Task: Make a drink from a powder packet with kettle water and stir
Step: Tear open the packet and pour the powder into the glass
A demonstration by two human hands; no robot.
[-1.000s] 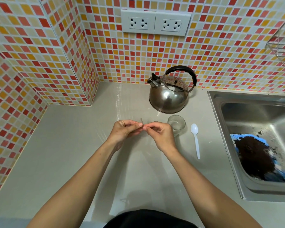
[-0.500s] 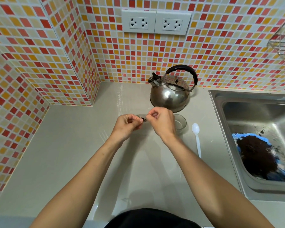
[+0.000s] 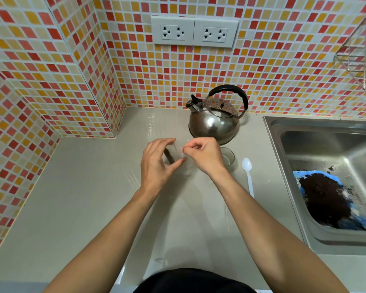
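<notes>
A small clear packet with dark powder in it is pinched between both hands above the counter. My left hand holds its left side with fingers curled around it. My right hand pinches its right edge between thumb and fingertips. Just right of that hand stands a small clear glass, partly hidden behind the wrist. A white plastic spoon lies on the counter beside the glass. The steel kettle with a black handle stands behind the hands, spout pointing left.
A steel sink at the right holds a blue cloth covered in dark grounds. Tiled walls close the back and left, with two sockets above the kettle. A wire rack hangs at the upper right.
Both hands have moved up and away from my body toward the kettle, still pinching the packet. The left fingers have spread wider around it, and the packet now shows between the hands.
</notes>
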